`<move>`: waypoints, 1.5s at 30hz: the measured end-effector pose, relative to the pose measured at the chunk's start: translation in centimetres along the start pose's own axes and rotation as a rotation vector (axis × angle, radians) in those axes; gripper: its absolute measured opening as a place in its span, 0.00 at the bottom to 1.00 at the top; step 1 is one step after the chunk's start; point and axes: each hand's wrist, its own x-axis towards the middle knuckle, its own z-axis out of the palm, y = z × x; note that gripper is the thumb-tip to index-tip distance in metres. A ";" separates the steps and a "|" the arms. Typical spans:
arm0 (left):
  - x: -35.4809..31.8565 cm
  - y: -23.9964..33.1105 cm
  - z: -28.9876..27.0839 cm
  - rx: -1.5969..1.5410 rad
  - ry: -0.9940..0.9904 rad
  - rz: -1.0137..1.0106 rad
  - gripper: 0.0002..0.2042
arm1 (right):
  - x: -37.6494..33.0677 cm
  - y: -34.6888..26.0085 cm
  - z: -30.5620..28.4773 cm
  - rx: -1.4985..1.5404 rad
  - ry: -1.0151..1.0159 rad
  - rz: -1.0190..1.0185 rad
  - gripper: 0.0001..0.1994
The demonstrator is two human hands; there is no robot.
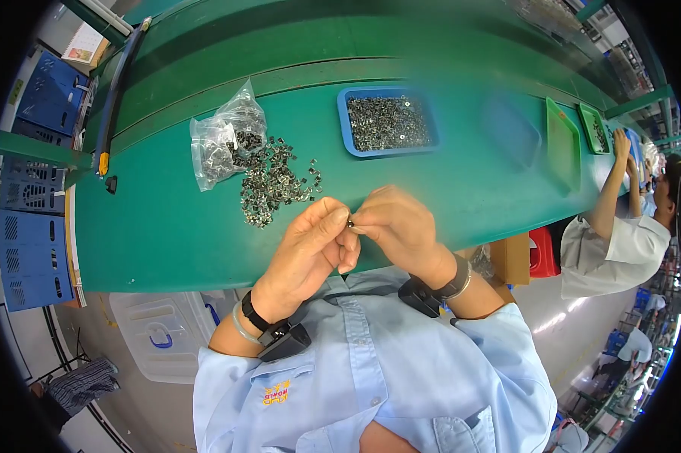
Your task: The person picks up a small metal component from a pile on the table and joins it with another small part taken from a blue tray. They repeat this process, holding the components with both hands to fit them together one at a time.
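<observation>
Close to my body, over the near edge of the bench, my left hand (309,245) and my right hand (399,230) meet at the fingertips. Pinched between them is a small dark metal part (350,223), mostly covered by the fingers. Its exact kind is too small to make out. Beyond my left hand lies a loose pile of small shiny metal parts (269,189), spilling from a clear plastic bag (214,155). A blue tray (346,142) full of small metal pieces stands farther back, in front of my right hand.
Under everything is a green bench top (167,241). To the right stand a faint blue tray (514,128), a green tray (563,147) and a smaller green tray (593,128). A co-worker (612,253) reaches over the bench at far right. A clear lidded box (159,340) sits below, left.
</observation>
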 end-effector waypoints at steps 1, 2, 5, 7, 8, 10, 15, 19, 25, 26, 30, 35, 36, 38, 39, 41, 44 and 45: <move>0.0 0.0 0.0 -0.002 -0.008 -0.010 0.08 | 0.0 0.0 0.0 0.000 0.000 0.004 0.09; 0.0 0.0 0.1 -0.002 -0.008 -0.011 0.08 | -0.1 0.0 0.0 0.001 0.001 0.008 0.09; -0.1 0.1 0.3 0.051 0.018 -0.004 0.08 | -0.3 -0.2 0.0 0.003 0.007 0.031 0.09; -0.1 0.1 0.2 0.061 0.009 -0.001 0.08 | -0.5 -0.4 0.1 0.005 0.011 0.043 0.09; -0.1 0.1 0.2 0.070 -0.001 0.002 0.08 | -0.5 -0.4 0.1 0.004 0.015 0.050 0.09; -0.1 0.1 0.1 0.080 -0.010 0.004 0.07 | -0.6 -0.5 0.2 0.001 0.022 0.065 0.08; -0.2 0.1 0.2 0.112 0.000 0.009 0.07 | -0.5 -0.2 0.5 -0.012 0.068 0.005 0.08; -0.2 0.2 0.2 0.128 0.006 0.008 0.07 | -0.8 -0.5 0.3 0.017 0.026 0.088 0.08; -0.2 0.2 0.6 0.093 0.002 0.001 0.07 | -0.6 -0.5 0.2 0.071 0.033 0.173 0.06; -0.2 0.2 0.7 0.093 0.001 0.002 0.07 | -0.5 -0.5 0.2 0.097 0.043 0.195 0.06; -0.3 -0.2 0.8 0.104 -0.003 0.040 0.07 | -0.8 -0.2 0.2 0.161 0.061 0.208 0.07; 0.0 -0.2 0.6 0.155 0.013 0.062 0.06 | -0.8 -0.2 0.4 0.154 0.067 0.206 0.07; 0.0 -0.2 0.6 0.163 0.019 0.062 0.06 | -0.7 -0.1 0.3 0.129 0.064 0.194 0.07; 0.2 -0.1 0.6 0.169 0.024 0.064 0.06 | -0.4 0.0 0.1 0.079 0.057 0.170 0.07; 0.3 -0.2 0.7 0.173 0.051 0.067 0.07 | 0.0 0.0 -0.3 0.078 0.055 0.170 0.07; 0.4 -0.2 0.7 0.181 0.108 0.075 0.08 | 1.4 0.5 -1.6 -0.194 0.038 0.083 0.07; -0.1 0.0 -0.5 0.185 0.144 0.058 0.07 | 3.4 3.1 -3.6 -0.367 0.078 0.133 0.07; -0.4 0.1 -1.0 0.188 0.164 0.050 0.07 | 4.0 3.9 -3.8 -0.366 0.071 0.129 0.07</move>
